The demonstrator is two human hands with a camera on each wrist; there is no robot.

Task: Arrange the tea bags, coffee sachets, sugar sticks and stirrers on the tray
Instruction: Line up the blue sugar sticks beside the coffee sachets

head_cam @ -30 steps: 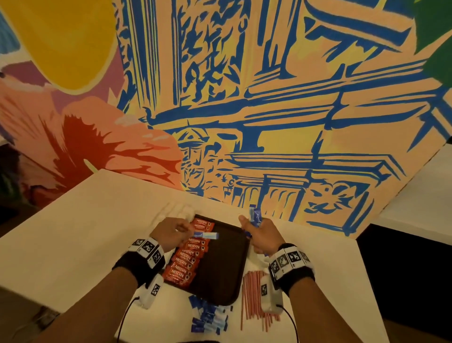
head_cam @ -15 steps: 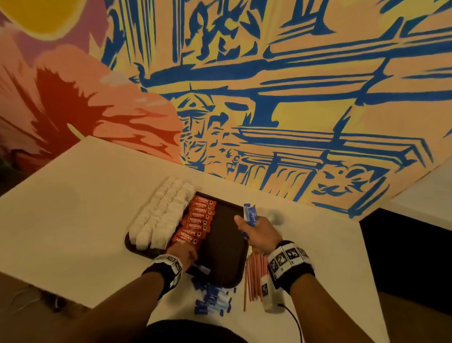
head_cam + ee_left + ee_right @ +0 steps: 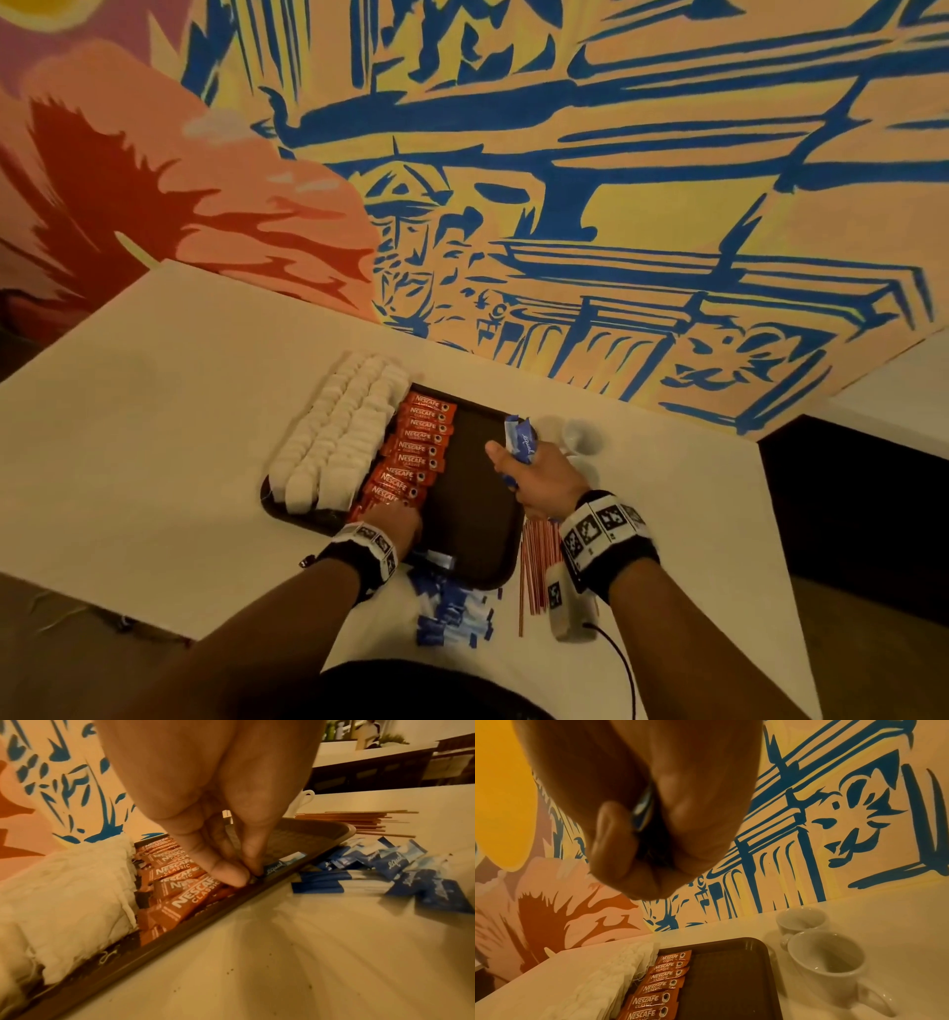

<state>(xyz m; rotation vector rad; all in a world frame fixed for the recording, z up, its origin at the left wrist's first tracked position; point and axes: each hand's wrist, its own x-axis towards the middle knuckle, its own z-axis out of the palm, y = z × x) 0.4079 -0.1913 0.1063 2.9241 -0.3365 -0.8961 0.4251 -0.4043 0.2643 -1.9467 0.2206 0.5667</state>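
Left hand, low centre of head view, thumb and fingertips pinching one blue sugar stick laid flat just inside near rim of brown tray. Right hand, right of centre, closed round a bunch of blue sugar sticks held over tray's right edge. On tray: white tea bags along left side, some overhanging the rim; red coffee sachets in a column just beside them; dark bare strip right of the sachets. Off tray, bottom centre: loose pile of sugar sticks; red stirrers just right of tray, partly under right wrist. Right wrist view alone shows two white cups beside tray's far right corner; only a blurred pale shape in head view. Bunch nearly hidden by fist in that wrist view; count unreadable.
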